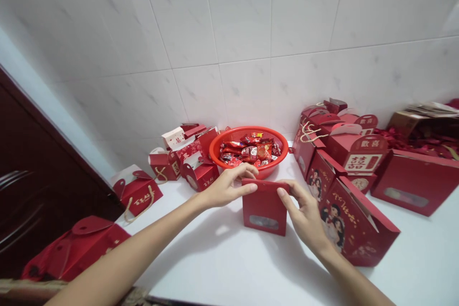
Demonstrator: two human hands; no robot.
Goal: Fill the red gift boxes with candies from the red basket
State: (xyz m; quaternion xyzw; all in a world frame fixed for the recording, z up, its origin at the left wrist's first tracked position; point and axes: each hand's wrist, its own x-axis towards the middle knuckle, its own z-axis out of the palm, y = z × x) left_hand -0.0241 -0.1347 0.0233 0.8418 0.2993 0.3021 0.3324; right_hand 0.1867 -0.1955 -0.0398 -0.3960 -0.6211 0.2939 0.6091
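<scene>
- Pale marbled tiles cover the wall (244, 33) behind a white table (201, 258), with a dark door-like panel (46, 177) off to the left
- A small red box (265, 203) stands upright near the middle of the tabletop, in front of a red plastic basket (214, 150) full of shiny wrapped sweets (249, 150)
- It looks like thin folded card, so probably light and fairly stiff along its edges, though the broad faces would likely dent under a hard squeeze
- The clear window (263, 222) low on the front seems the weakest part; the upper corners look the better place to hold, with a light pinch, and the smooth coating may be slightly slippery
- The left hand (229, 186) pinches the top left of the box, thumb across the front and fingers bent behind the upper edge
- The right hand (304, 208) grips the top right corner, thumb on the front, its other fingers partly hidden behind
- So the box sits between the two hands, touching both, its lower part free of them; a larger printed box (366, 234) stands just beside the right hand
</scene>
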